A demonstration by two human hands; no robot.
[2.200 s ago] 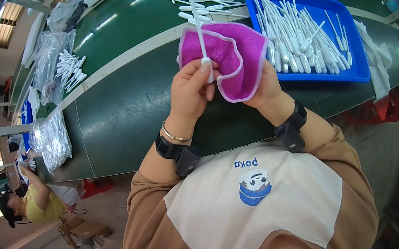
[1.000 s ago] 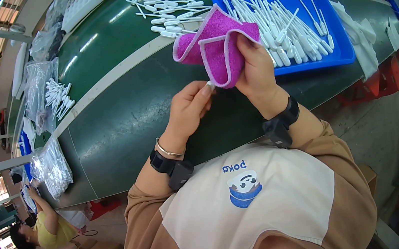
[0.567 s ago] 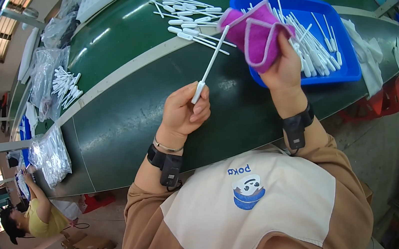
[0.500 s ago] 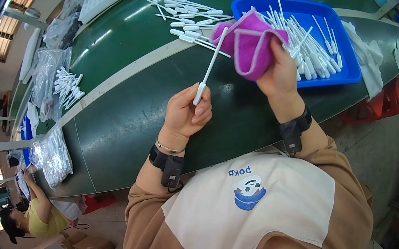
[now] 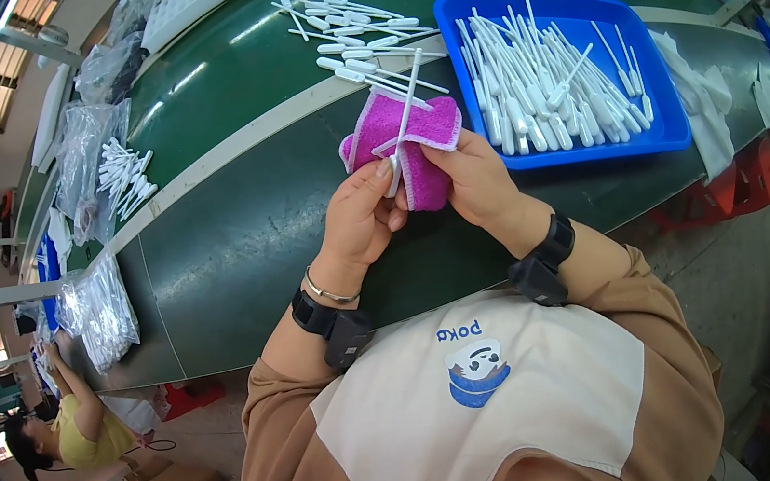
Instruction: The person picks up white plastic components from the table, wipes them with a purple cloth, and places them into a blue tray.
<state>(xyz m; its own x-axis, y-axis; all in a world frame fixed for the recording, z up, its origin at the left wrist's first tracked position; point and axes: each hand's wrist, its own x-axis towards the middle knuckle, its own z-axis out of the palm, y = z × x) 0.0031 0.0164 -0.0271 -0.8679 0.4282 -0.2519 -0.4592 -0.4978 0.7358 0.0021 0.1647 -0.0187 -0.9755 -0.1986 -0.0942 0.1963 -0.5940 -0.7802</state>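
Here, pipette [image 5: 407, 106] in left hand [image 5: 355, 220]

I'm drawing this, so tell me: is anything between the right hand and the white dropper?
Yes, the pink cloth. The right hand holds it, and it spreads behind the white dropper that the left hand pinches. I see nothing else between them.

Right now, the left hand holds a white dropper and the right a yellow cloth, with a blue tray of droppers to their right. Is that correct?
Not quite: the head view shows that the cloth in the right hand is magenta, not yellow. The rest stands.
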